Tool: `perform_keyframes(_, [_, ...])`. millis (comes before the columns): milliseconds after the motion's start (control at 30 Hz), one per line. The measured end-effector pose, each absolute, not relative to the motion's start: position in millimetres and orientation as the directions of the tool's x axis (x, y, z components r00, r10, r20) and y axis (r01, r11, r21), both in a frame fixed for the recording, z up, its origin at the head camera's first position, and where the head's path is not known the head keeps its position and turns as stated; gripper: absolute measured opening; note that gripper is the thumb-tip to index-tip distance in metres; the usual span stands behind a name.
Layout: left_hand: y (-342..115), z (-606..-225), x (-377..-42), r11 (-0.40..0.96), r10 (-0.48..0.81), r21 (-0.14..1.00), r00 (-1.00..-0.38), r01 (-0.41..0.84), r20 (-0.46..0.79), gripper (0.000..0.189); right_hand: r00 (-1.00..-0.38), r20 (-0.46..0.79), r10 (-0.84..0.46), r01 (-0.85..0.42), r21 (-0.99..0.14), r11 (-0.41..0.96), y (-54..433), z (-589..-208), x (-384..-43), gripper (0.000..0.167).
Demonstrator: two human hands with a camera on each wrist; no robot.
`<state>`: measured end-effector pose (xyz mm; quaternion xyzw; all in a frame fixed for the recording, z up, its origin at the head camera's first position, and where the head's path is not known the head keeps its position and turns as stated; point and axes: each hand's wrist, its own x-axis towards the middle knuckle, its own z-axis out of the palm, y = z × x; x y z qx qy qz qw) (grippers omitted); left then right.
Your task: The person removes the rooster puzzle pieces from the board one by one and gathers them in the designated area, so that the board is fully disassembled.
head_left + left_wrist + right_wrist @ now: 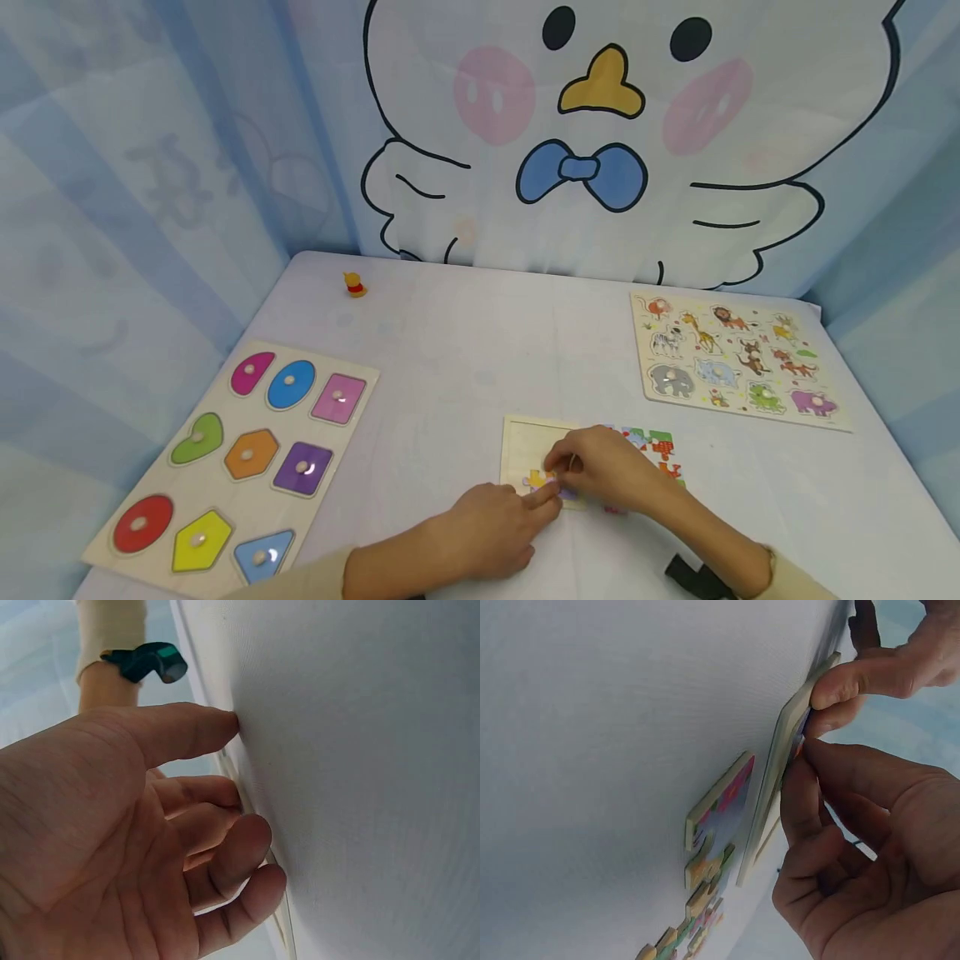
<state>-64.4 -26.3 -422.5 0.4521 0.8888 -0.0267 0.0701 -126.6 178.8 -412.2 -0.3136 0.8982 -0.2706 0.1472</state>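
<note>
A shallow wooden puzzle tray (525,442) lies near the front of the table, with a few colourful jigsaw pieces (536,481) along its near edge. My left hand (493,531) comes in from the left, its index finger stretched onto those pieces at the tray's near side. Over the tray, my right hand (611,468) pinches a small jigsaw piece (799,746) between thumb and index finger, mostly hidden by the fingertips. Loose jigsaw pieces (663,446) lie right of the tray, partly covered by the right forearm.
To the left lies a shape board (262,400) with coloured knobbed shapes. An animal peg puzzle (705,392) sits at the back right. A small yellow and red bear figure (355,285) stands at the back left. Printed curtains (585,242) enclose the table.
</note>
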Motion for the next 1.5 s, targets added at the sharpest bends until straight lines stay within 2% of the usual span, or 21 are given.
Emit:
perform_keyframes(133, [-25.6, -420.6, -61.4, 0.570, 0.807, -0.061, -0.572, 0.820, -0.150, 0.061, -0.765, -0.087, -0.638, -0.489, -0.567, 0.663, 179.0, -415.4, -126.3, 0.019])
perform_keyframes(300, [-25.2, -421.7, -60.6, 0.549, 0.822, -0.101, -0.558, 0.829, -0.113, 0.057, -0.774, -0.095, -0.626, -0.474, -0.568, 0.673, 179.4, -417.9, -125.7, 0.018])
perform_keyframes(533, [-25.1, -423.4, -61.4, 0.518, 0.855, 0.000, -0.518, 0.855, -0.021, 0.053, -0.782, -0.088, -0.617, -0.477, -0.553, 0.683, 178.7, -418.3, -125.3, 0.018])
perform_keyframes(700, [-25.8, -424.1, -61.0, 0.515, 0.857, 0.003, -0.515, 0.857, -0.019, 0.054, -0.784, -0.095, -0.614, -0.471, -0.554, 0.687, 177.0, -416.6, -124.8, 0.020])
perform_keyframes(1167, [-22.2, -426.7, -59.6, 0.578, 0.813, 0.142, -0.551, 0.804, -0.188, 0.065, -0.781, -0.123, -0.612, -0.447, -0.573, 0.687, 176.0, -416.4, -123.8, 0.022])
perform_keyframes(1500, [-20.5, -424.6, -60.6, 0.613, 0.789, 0.180, -0.586, 0.769, -0.184, 0.062, -0.779, -0.133, -0.612, -0.411, -0.629, 0.660, 179.5, -420.4, -127.0, 0.021])
